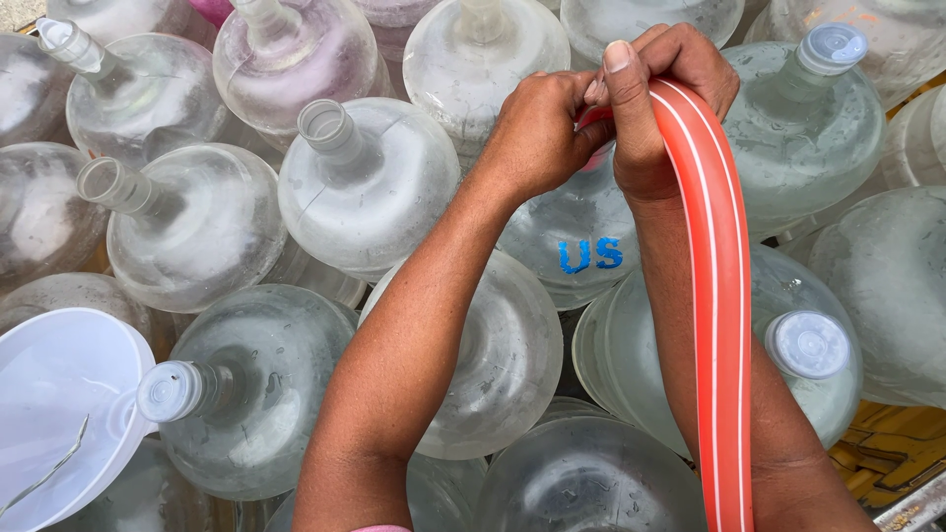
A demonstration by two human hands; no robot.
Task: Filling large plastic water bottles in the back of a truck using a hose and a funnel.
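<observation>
Clear water jugs (365, 187) are filling the whole view from the head camera, packed shoulder to shoulder, more than a dozen of them, several cut off at the edges. One jug with blue lettering (581, 246) is lying directly under the hands. Four jugs are showing pale caps, two at the left and two at the right; a few others are showing bare open necks. One white funnel (59, 394) is sitting at the lower left, just beside a capped neck. One flat orange hose (719, 296) with white stripes is running up from the bottom edge along the right forearm. The right hand (660, 99) is wrapping its grip tight around the hose's upper bend, thumb pointing up. The left hand (537, 133) is pinching the hose end, just beside the right, fingers closed on it
</observation>
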